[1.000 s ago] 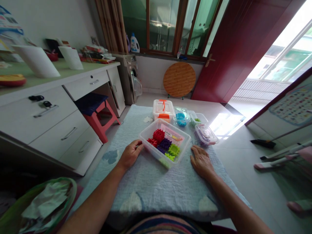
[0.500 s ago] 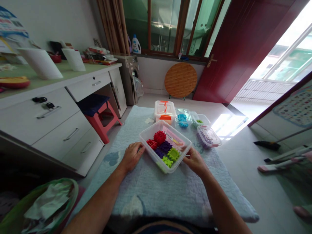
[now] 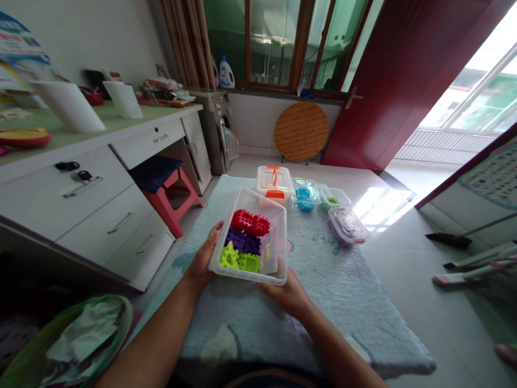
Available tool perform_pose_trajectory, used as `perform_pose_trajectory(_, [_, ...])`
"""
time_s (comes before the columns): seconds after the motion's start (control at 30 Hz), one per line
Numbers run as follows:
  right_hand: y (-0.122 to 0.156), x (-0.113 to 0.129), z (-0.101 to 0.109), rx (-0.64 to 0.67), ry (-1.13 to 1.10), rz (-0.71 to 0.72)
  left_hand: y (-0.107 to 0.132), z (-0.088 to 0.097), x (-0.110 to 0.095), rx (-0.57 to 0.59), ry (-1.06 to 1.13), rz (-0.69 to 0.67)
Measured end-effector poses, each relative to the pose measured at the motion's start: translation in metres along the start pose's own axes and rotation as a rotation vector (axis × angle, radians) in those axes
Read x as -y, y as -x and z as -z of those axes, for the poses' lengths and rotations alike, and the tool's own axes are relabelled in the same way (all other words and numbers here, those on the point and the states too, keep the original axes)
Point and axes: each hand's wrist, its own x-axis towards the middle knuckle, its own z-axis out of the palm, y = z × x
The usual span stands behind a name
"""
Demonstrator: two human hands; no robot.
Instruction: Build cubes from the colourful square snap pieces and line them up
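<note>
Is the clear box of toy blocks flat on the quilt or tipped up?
Tipped up: the clear box is raised off the quilt between the left hand and right hand, open top toward the camera.

both bare forearms, the left forearm point(image 3: 147, 337) and right forearm point(image 3: 335, 350), angle inward, the left hand point(image 3: 200, 258) turned on its side with fingers curled upward, the right hand point(image 3: 285, 293) lower, palm up and cupped.
</note>
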Motion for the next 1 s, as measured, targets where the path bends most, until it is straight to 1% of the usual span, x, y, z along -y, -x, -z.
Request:
perform_pose_trajectory(0.07, [-0.001, 0.003, 0.000, 0.088, 0.027, -0.014, -0.003, 0.007, -0.003, 0.009, 0.075, 0.054])
perform_pose_trajectory(0.1, [-0.001, 0.003, 0.002, 0.144, 0.003, -0.055, -0.005, 0.011, -0.004, 0.006, 0.101, 0.069])
perform_pose_trajectory(0.17, [-0.001, 0.004, 0.013, 0.224, -0.130, -0.177, -0.008, 0.019, -0.004, -0.013, 0.146, 0.085])
perform_pose_trajectory(0.2, [-0.001, 0.004, 0.019, 0.219, -0.223, -0.232, -0.009, 0.022, -0.005, -0.022, 0.167, 0.089])
perform_pose_trajectory(0.27, [-0.003, 0.003, 0.030, 0.125, -0.391, -0.282, -0.008, 0.025, -0.005, -0.018, 0.197, 0.087])
perform_pose_trajectory(0.33, [-0.006, 0.003, 0.038, 0.008, -0.475, -0.271, -0.005, 0.025, -0.006, 0.033, 0.203, 0.069])
perform_pose_trajectory(0.4, [-0.011, 0.004, 0.040, -0.077, -0.465, -0.259, 0.000, 0.023, -0.007, 0.118, 0.188, 0.039])
perform_pose_trajectory(0.47, [-0.015, 0.003, 0.038, -0.127, -0.425, -0.265, 0.003, 0.020, -0.008, 0.194, 0.168, 0.023])
perform_pose_trajectory(0.53, [-0.016, 0.001, 0.034, -0.157, -0.415, -0.275, 0.005, 0.017, -0.011, 0.230, 0.154, 0.019])
perform_pose_trajectory(0.57, [-0.016, 0.000, 0.031, -0.160, -0.426, -0.275, 0.006, 0.016, -0.013, 0.226, 0.152, 0.013])
perform_pose_trajectory(0.63, [-0.015, -0.004, 0.025, -0.153, -0.464, -0.261, 0.008, 0.015, -0.017, 0.164, 0.144, -0.009])
perform_pose_trajectory(0.67, [-0.014, -0.007, 0.022, -0.150, -0.485, -0.251, 0.010, 0.014, -0.018, 0.098, 0.134, -0.020])
perform_pose_trajectory(0.77, [-0.013, -0.013, 0.012, -0.155, -0.536, -0.222, 0.024, 0.010, -0.019, -0.176, 0.077, -0.088])
perform_pose_trajectory(0.8, [-0.014, -0.015, 0.009, -0.157, -0.546, -0.211, 0.031, 0.006, -0.018, -0.240, 0.050, -0.133])
perform_pose_trajectory(0.83, [-0.014, -0.016, 0.007, -0.158, -0.552, -0.200, 0.039, 0.002, -0.015, -0.275, 0.017, -0.189])
perform_pose_trajectory(0.87, [-0.014, -0.017, 0.004, -0.153, -0.557, -0.191, 0.048, -0.004, -0.011, -0.270, -0.029, -0.244])
perform_pose_trajectory(0.93, [-0.015, -0.018, 0.002, -0.131, -0.557, -0.178, 0.062, -0.019, -0.001, -0.214, -0.150, -0.320])
perform_pose_trajectory(1.0, [-0.016, -0.018, 0.001, -0.096, -0.537, -0.174, 0.071, -0.034, 0.010, -0.235, -0.263, -0.369])
